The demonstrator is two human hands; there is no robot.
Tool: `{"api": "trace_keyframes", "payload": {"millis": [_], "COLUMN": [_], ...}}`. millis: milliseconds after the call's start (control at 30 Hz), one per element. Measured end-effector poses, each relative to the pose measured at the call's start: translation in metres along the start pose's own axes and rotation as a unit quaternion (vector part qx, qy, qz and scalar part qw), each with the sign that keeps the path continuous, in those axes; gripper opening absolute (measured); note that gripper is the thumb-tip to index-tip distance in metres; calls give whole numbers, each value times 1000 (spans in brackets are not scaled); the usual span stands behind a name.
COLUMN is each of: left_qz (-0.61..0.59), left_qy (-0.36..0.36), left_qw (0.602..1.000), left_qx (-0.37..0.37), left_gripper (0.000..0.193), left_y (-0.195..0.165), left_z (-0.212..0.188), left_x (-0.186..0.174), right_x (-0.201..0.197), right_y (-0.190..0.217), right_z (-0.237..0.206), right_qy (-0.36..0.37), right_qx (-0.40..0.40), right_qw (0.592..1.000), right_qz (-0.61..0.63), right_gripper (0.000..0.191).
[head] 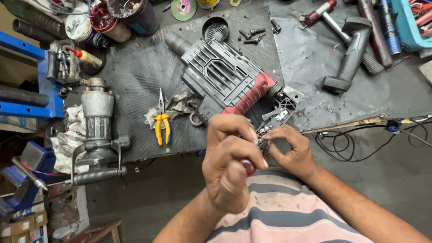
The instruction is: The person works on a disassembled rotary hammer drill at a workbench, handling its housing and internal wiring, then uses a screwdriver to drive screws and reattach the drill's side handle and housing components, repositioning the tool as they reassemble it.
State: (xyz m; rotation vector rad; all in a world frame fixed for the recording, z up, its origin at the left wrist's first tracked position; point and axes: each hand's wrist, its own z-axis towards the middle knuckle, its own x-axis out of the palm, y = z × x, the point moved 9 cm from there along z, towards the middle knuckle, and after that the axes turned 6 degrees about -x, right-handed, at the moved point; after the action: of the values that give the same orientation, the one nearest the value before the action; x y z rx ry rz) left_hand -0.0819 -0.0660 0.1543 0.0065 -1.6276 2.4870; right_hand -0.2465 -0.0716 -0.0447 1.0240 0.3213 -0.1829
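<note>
1. Red-handled screwdriver [248, 166] sat clenched in the left hand [231, 164], tip aimed at the switch wiring [265, 135].
2. The right hand [290, 150] pinched that wiring, steadying it.
3. The dark rotary hammer [225, 78] lay opened on the rubber mat [139, 76], handle toward the person.
4. Yellow pliers [162, 121] rested nearby, within reach.

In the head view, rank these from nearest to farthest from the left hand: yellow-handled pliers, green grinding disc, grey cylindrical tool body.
From the left hand:
1. Yellow-handled pliers, just up-left on the mat.
2. Grey cylindrical tool body, farther left, at the mat's edge.
3. Green grinding disc, far end of the bench.
</note>
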Motion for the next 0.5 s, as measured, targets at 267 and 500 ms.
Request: {"api": "trace_keyframes", "payload": {"millis": [267, 500], "left_qz": [-54, 44], "left_qy": [63, -23], "left_qw": [996, 998], "left_qx": [37, -24], "left_gripper": [38, 39], "left_y": [9, 6], "left_z": [-6, -15], "left_x": [-1, -7], "right_x": [-15, -11], "right_y": [5, 18], "right_z": [11, 11], "right_qy": [46, 113], "right_qx": [7, -54], "right_qw": [992, 969], "right_qz": [-120, -213], "right_gripper": [28, 40]}}
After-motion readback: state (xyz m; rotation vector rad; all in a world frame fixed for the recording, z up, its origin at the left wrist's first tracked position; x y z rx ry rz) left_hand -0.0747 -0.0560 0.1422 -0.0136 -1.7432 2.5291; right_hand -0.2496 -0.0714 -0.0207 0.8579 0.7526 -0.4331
